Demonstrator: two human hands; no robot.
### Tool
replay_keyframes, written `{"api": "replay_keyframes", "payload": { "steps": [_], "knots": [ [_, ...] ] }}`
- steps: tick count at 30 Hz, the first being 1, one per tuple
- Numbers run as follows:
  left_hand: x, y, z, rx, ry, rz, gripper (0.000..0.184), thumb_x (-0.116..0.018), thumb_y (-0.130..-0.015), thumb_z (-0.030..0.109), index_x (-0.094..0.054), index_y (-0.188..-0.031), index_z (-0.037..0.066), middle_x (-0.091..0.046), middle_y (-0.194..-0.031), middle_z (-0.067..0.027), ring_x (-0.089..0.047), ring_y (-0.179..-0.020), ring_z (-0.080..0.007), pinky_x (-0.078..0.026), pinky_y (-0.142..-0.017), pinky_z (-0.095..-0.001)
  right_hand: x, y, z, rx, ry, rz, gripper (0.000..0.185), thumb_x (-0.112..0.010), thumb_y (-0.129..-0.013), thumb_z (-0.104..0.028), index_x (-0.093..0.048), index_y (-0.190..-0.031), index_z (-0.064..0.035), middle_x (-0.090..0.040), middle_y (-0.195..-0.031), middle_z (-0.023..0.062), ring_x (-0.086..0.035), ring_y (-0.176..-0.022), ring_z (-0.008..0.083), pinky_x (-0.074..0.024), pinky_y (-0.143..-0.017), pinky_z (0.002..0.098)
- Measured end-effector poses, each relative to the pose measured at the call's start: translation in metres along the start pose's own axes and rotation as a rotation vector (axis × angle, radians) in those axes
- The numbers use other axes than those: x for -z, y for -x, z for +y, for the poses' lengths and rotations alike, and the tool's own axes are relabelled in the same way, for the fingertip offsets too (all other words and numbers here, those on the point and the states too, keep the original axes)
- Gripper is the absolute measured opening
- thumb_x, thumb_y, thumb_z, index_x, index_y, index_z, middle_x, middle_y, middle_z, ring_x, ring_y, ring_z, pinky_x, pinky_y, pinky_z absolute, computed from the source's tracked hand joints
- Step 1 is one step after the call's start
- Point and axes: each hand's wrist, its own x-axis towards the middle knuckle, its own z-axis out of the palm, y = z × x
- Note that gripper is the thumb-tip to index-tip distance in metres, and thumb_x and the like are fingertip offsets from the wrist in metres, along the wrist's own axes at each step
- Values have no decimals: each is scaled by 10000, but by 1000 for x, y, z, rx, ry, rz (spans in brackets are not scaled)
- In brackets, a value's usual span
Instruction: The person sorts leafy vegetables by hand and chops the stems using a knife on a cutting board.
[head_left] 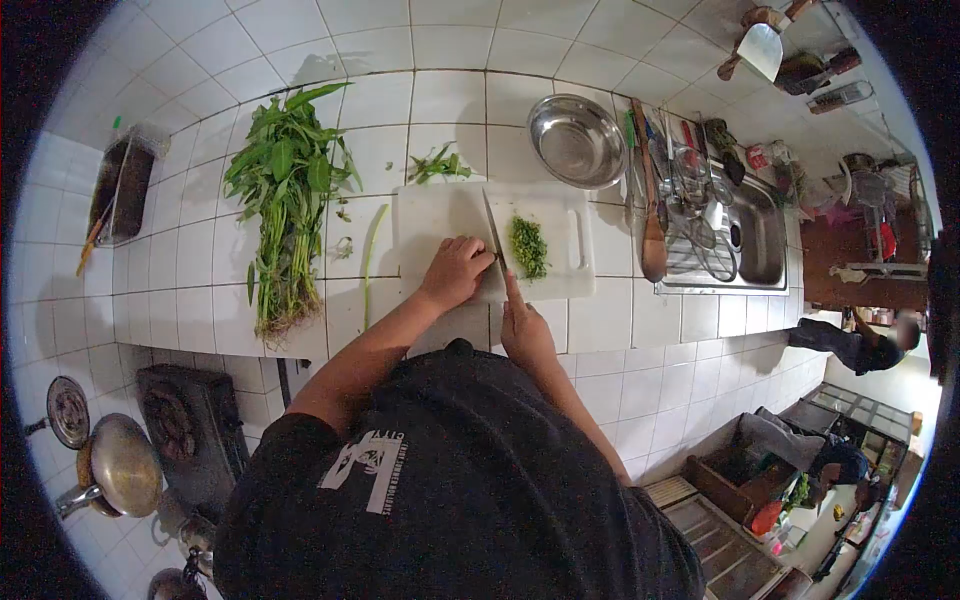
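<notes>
A white cutting board (425,212) lies on the tiled counter in front of me. My right hand (527,328) is closed around the handle of a knife (493,222), its blade pointing away from me over the board. Just left of the blade, my left hand (457,272) rests on the board with its fingers curled; whatever is under them is hidden. To the right of the knife sits a small pile of finely chopped greens (528,247). Some leafy trimmings (440,164) lie at the board's far edge, and one long green stem (375,258) lies to its left.
A large bunch of leafy greens with roots (290,190) lies at left. Behind the board's right side stands a metal bowl (577,141). Utensils, including a wooden spoon (653,245), lie beside the sink (765,235). A stove (190,425) is lower left; another person (860,345) stands far right.
</notes>
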Motion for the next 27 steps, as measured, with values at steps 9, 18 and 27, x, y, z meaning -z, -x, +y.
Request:
{"api": "replay_keyframes", "payload": {
  "steps": [9,18,27],
  "knots": [
    [-6,-2,-4,38,25,-3,327,-651,-812,59,-572,-1129,84,-637,-995,-132,-598,-1008,-339,-436,-880,-478,41,38,-4,-12,93,-167,706,-477,-975,-141,-156,-1603,-187,-649,-771,290,-661,-737,464,-514,-688,585],
    [-7,1,-7,5,10,34,274,-642,-823,64,-564,-1086,67,-631,-976,-135,-602,-983,-341,-440,-856,-471,12,10,-3,38,48,-1,652,-462,-1006,-152,-180,-1594,-165,-652,-800,316,-649,-780,501,-494,-716,595],
    [-1,0,-1,19,-20,52,295,-670,-798,89,-577,-1078,70,-638,-992,-131,-609,-979,-329,-445,-876,-468,19,21,-8,-80,97,-163,665,-478,-996,-147,-186,-1594,-162,-645,-795,319,-647,-758,501,-495,-730,588]
  ]
}}
